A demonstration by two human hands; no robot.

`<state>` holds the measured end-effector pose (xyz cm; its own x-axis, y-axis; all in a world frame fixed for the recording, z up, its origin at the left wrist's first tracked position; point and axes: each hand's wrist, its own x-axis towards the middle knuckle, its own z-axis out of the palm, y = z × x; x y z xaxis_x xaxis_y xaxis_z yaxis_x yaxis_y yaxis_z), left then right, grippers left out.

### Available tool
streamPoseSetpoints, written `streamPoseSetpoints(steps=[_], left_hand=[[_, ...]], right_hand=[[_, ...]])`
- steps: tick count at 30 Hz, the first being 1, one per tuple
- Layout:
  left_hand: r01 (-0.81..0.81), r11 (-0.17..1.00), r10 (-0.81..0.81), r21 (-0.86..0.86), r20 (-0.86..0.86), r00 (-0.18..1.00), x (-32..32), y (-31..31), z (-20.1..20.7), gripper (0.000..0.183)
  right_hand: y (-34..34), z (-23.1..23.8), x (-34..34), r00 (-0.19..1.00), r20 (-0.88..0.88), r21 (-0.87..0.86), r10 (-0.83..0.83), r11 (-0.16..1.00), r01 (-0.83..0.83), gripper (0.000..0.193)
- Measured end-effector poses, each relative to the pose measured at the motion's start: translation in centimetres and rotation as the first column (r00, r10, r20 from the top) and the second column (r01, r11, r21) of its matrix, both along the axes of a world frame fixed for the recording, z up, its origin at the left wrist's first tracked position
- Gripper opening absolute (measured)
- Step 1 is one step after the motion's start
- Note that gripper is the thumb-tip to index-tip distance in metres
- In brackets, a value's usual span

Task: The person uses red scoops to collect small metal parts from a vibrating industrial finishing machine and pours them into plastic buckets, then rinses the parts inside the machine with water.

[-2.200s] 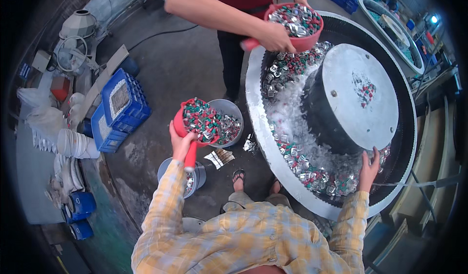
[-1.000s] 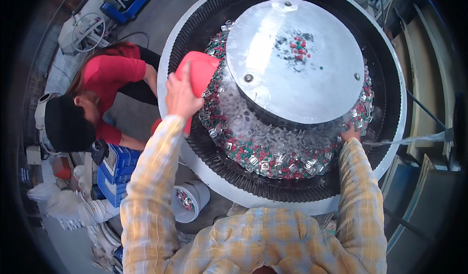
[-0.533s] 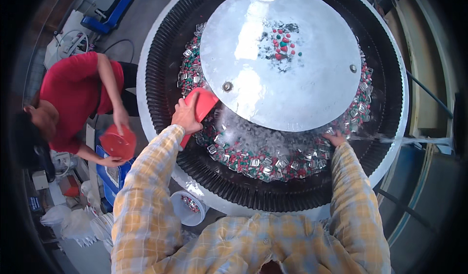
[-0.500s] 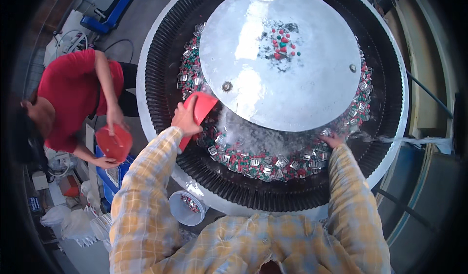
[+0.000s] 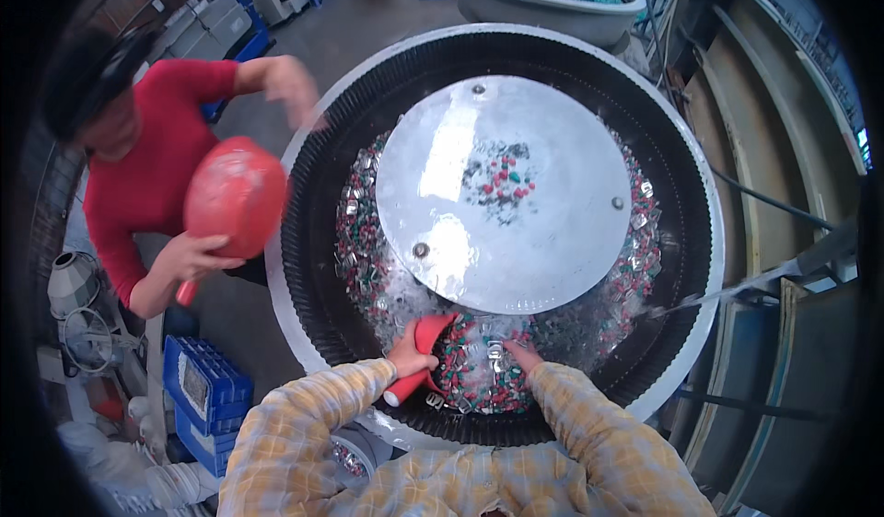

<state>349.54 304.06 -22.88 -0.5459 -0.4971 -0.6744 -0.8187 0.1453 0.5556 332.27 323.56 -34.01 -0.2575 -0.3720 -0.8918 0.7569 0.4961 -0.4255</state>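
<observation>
My left hand (image 5: pixel 406 355) is closed around a red scoop (image 5: pixel 429 335), which is tilted with its mouth in the loose pieces at the near side of a round tub (image 5: pixel 284 319). Small red and green pellets (image 5: pixel 479 391) lie there mixed with metal buckle-like frames (image 5: pixel 495 349). Just right of the scoop, my right hand (image 5: pixel 523 355) reaches into the wet pieces. Its fingers look stretched out, the tips partly hidden among them. A shiny round metal disc (image 5: pixel 534 259) covers the tub's middle, with a few pellets on top.
On the left, a person in a red top (image 5: pixel 166 167) holds a large red scoop (image 5: pixel 237 199). Water (image 5: pixel 691 305) streams in from the right. Below the tub stands a white bucket (image 5: pixel 368 448); blue crates (image 5: pixel 210 397) are stacked left. Another tub (image 5: pixel 552 20) stands behind.
My left hand has lowered the scoop into the pieces, moving right and nearer. My right hand has come left towards it. The co-worker has raised their scoop and one arm.
</observation>
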Motion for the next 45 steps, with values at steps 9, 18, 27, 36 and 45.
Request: streamPoseSetpoints(steps=[9, 18, 27, 36, 45], left_hand=[[-0.09, 0.987, 0.119, 0.133, -0.229, 0.966, 0.6, 1.9, -1.8, 0.102], [-0.193, 0.891, 0.397, 0.411, -0.499, 0.77, 3.0, 3.3, 6.8, 0.085], [-0.128, 0.811, 0.561, 0.571, -0.697, 0.447, 6.5, 6.3, 9.7, 0.075], [-0.095, 0.64, 0.761, 0.763, -0.611, 0.217, 8.2, 8.8, 12.2, 0.074], [-0.212, 0.5, 0.856, 0.84, -0.516, -0.023, 14.6, 9.9, 12.0, 0.057]], right_hand=[[-3.4, 10.6, 3.7, 0.959, -0.275, -0.076, 0.067, 0.993, -0.091, 0.08], [-5.8, 18.4, 7.4, 0.555, -0.811, 0.032, 0.185, 0.961, -0.274, 0.065], [-3.8, 28.0, 5.7, 0.757, -0.653, -0.457, -0.015, 0.804, -0.379, 0.053], [0.7, 28.8, 1.9, 0.611, -0.746, -0.475, -0.264, 0.855, -0.21, 0.035], [3.8, 23.8, -1.6, 0.465, -0.877, -0.249, -0.124, 0.944, -0.218, 0.036]])
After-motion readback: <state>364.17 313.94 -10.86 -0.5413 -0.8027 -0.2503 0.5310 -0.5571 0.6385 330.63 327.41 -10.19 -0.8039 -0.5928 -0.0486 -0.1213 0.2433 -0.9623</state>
